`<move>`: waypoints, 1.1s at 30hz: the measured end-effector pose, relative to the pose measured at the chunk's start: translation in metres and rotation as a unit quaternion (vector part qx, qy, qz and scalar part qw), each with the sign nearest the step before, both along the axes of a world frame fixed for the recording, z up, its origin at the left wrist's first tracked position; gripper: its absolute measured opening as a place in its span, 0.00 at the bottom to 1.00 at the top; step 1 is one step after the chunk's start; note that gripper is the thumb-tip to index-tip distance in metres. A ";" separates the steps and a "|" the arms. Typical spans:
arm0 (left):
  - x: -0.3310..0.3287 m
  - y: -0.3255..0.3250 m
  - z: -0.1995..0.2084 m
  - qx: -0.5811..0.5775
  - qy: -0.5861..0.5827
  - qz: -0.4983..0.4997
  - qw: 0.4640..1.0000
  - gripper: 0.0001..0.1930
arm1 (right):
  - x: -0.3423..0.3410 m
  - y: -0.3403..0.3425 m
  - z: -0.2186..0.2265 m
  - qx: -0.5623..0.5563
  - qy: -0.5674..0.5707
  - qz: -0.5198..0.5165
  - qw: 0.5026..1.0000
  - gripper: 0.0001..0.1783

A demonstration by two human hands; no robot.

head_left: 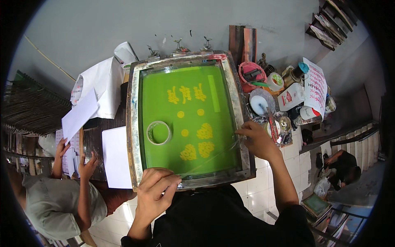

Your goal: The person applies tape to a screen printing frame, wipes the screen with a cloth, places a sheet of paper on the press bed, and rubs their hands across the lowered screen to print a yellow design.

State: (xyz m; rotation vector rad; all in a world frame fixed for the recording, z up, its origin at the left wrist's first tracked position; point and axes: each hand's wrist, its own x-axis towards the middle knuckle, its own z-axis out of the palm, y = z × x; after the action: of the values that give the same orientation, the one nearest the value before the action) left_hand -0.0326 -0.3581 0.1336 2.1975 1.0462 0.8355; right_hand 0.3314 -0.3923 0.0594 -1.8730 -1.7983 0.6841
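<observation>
A screen-printing frame [130, 123] lies in front of me, its green mesh [164, 92] marked with yellow characters, dots and heart-like shapes. Between my hands a clear strip of tape [210, 159] stretches slantwise over the lower right of the mesh. My left hand [154, 191] pinches one end near the frame's front edge. The other end is in the fingers of my right hand [259, 140], above the right side of the frame. A roll of tape [148, 133] rests on the mesh at the left.
Clamps [179, 46] stand at the frame's back edge. At left, a co-worker's hands [61, 150] hold white sheets [80, 113], near a white bag [103, 84] and paper [116, 158]. Right of the frame, a pink tub [247, 85], containers [291, 97] and a red-handled cutter [272, 125] crowd together.
</observation>
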 end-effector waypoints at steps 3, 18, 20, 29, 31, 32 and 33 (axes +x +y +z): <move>0.002 0.002 0.003 0.004 -0.002 0.002 1.000 0.07 | 0.007 0.006 -0.006 0.023 -0.032 0.038 0.998 0.14; 0.002 0.167 -0.006 -0.122 -0.103 0.106 0.981 0.09 | 0.035 0.123 0.062 -0.020 0.118 -0.041 0.992 0.07; -0.004 0.213 -0.030 -0.140 -0.115 0.120 0.976 0.12 | 0.035 0.164 0.062 -0.046 0.222 -0.038 0.973 0.08; 0.020 0.358 -0.088 -0.282 -0.156 0.115 0.940 0.09 | 0.062 0.304 -0.006 -0.082 0.307 -0.127 0.940 0.08; 0.024 0.373 -0.094 -0.282 -0.132 0.128 0.942 0.09 | 0.056 0.317 -0.013 -0.061 0.288 -0.153 0.943 0.08; 0.024 0.379 -0.098 -0.281 -0.119 0.131 0.943 0.09 | 0.055 0.322 -0.016 -0.060 0.262 -0.162 0.949 0.08; 0.024 0.386 -0.102 -0.280 -0.106 0.134 0.945 0.09 | 0.055 0.328 -0.018 -0.059 0.236 -0.171 0.955 0.08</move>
State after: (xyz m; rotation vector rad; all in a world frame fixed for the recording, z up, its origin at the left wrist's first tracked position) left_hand -0.0086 0.0278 0.0316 1.4793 1.3005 0.7507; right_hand 0.3868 -0.0646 0.0416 -1.8338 -1.1241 1.0175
